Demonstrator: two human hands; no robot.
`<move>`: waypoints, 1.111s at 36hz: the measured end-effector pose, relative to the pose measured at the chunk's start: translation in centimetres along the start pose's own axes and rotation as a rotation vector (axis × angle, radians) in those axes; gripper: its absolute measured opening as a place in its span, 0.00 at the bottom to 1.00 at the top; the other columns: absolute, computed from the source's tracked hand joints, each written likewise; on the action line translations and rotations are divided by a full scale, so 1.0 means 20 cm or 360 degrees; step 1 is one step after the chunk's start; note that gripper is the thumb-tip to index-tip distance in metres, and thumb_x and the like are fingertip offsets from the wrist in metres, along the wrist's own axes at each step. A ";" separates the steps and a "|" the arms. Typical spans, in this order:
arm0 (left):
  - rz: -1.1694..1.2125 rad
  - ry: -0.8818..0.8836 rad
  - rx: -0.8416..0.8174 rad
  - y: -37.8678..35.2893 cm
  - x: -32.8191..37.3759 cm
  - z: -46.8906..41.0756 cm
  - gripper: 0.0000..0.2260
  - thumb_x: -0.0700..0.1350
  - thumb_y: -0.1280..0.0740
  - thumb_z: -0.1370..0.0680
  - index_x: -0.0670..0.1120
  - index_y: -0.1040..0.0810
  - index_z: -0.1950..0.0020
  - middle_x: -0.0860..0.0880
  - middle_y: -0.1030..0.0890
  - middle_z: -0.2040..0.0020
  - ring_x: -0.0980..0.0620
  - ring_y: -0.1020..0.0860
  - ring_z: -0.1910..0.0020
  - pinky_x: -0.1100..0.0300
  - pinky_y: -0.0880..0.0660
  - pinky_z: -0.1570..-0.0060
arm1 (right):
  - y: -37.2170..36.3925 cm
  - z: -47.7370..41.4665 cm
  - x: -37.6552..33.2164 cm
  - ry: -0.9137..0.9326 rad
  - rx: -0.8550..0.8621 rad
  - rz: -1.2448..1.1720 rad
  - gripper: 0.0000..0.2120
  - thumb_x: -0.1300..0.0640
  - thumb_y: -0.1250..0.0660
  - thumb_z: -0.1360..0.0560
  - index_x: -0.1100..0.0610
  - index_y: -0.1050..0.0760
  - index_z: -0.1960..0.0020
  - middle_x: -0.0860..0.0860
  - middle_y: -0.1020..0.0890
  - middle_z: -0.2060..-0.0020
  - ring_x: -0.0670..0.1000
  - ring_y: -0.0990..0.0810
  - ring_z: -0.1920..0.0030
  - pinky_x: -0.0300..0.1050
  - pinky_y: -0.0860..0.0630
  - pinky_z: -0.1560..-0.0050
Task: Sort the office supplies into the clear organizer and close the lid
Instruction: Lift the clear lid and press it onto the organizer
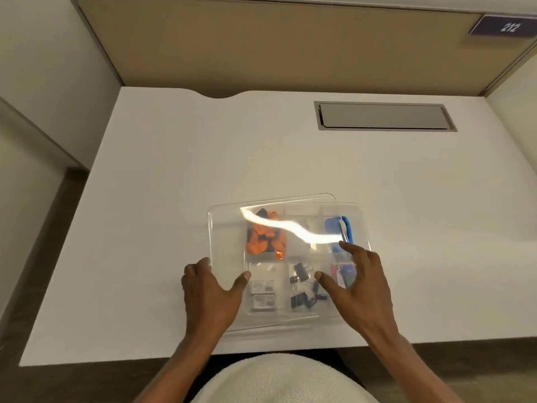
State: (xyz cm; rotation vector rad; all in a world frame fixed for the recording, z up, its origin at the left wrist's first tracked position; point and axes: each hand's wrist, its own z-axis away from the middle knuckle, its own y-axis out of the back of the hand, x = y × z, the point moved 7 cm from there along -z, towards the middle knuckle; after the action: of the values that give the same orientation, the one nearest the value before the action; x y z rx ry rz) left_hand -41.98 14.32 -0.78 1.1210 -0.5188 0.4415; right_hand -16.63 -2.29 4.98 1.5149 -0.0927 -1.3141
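Note:
A clear organizer [359,212] lies on the white desk near its front edge. Its clear lid [226,234] sits over it, shifted a little to the left and askew, with a bright glare streak across it. Through the lid I see orange and dark clips [263,237], a blue item [337,228], black binder clips [302,286], small staple boxes [263,293] and pink and purple pieces [344,271]. My left hand [210,292] grips the lid's left front edge, thumb on top. My right hand [359,282] rests on the lid's right side with fingers spread.
A grey cable hatch [385,116] is set into the white desk [174,170] at the back right. A tan partition [290,48] rises behind the desk, with a sign reading 212 [508,26]. The desk's front edge runs just below the organizer.

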 end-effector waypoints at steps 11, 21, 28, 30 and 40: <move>-0.0151 -0.0220 -0.0058 -0.22 0.22 0.02 0.34 0.62 0.24 0.27 0.45 0.29 0.28 0.46 0.27 0.37 0.45 0.29 0.35 0.49 0.23 0.38 | 0.07 -0.09 0.28 -0.0063 0.0092 0.0161 0.37 0.45 0.21 0.30 0.51 0.31 0.26 0.54 0.28 0.29 0.56 0.32 0.29 0.55 0.26 0.35; -0.0362 -0.0173 -0.0088 -0.32 0.26 -0.02 0.42 0.65 0.36 0.20 0.41 0.45 0.17 0.43 0.33 0.22 0.42 0.36 0.22 0.49 0.32 0.26 | 0.05 -0.19 0.33 -0.0043 -0.0066 0.0382 0.36 0.40 0.27 0.26 0.53 0.33 0.25 0.57 0.31 0.29 0.59 0.22 0.37 0.54 0.17 0.44; -0.0468 -0.0092 -0.0149 -0.34 0.25 -0.01 0.42 0.62 0.37 0.18 0.38 0.50 0.16 0.40 0.37 0.19 0.40 0.38 0.20 0.49 0.35 0.23 | 0.06 -0.19 0.32 0.0060 -0.0232 0.0564 0.37 0.39 0.30 0.24 0.53 0.38 0.22 0.56 0.32 0.29 0.56 0.21 0.37 0.48 0.18 0.44; -0.0501 -0.0087 -0.0158 -0.34 0.25 0.00 0.42 0.61 0.36 0.18 0.37 0.49 0.16 0.40 0.34 0.21 0.41 0.36 0.22 0.50 0.34 0.25 | 0.07 -0.17 0.32 0.0074 -0.0260 0.0625 0.37 0.38 0.30 0.24 0.52 0.38 0.22 0.55 0.32 0.29 0.55 0.22 0.35 0.47 0.19 0.43; -0.0699 -0.0079 -0.0166 -0.34 0.21 0.07 0.42 0.62 0.38 0.18 0.38 0.52 0.16 0.42 0.35 0.20 0.43 0.35 0.22 0.51 0.25 0.32 | 0.04 -0.09 0.37 0.0159 -0.0282 0.0665 0.39 0.37 0.31 0.25 0.51 0.40 0.21 0.56 0.37 0.23 0.56 0.26 0.30 0.51 0.20 0.37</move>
State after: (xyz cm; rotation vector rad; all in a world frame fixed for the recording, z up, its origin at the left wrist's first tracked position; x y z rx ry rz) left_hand -34.86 10.89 -2.73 1.1094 -0.3207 0.0045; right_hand -11.91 -6.21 0.36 1.3205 -0.2112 -0.8887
